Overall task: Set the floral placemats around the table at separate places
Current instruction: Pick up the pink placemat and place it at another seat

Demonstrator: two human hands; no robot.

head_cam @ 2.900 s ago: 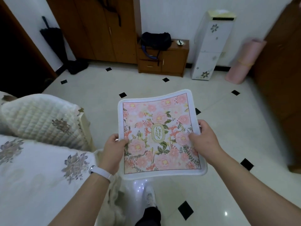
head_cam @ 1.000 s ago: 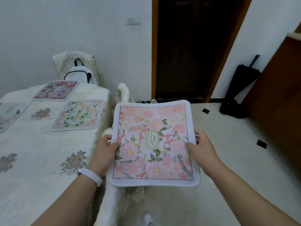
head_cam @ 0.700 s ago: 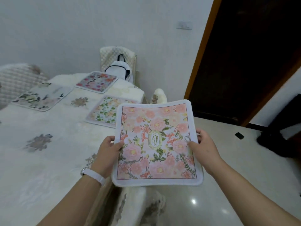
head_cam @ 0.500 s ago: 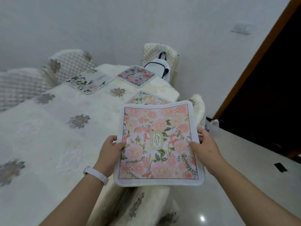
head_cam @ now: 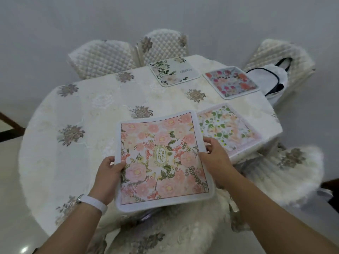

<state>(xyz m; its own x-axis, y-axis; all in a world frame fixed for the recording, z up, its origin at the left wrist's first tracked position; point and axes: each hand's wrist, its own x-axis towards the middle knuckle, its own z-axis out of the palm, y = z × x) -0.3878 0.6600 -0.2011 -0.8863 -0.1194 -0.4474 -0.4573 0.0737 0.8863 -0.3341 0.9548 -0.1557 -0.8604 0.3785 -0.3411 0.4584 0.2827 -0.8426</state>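
Observation:
I hold a pink floral placemat (head_cam: 163,158) flat above the near edge of the table (head_cam: 91,129). My left hand (head_cam: 110,176) grips its left edge and my right hand (head_cam: 215,158) grips its right edge. Three other placemats lie on the cloth. A green-leaf one (head_cam: 227,129) sits just right of the held mat, partly under its corner. A red-and-blue flowered one (head_cam: 231,82) lies at the far right. A pale one with green sprigs (head_cam: 174,71) lies at the far middle.
Quilted chairs (head_cam: 163,46) stand at the far side, one at the right carrying a white bag (head_cam: 271,79). A fluffy chair seat (head_cam: 286,171) is at the right and another chair (head_cam: 156,233) is below the held mat. The tablecloth's left half shows only embroidered flowers.
My view has swung from the floor and doorway round to the table. The pink mat stays in both hands and now hangs over the table's near edge.

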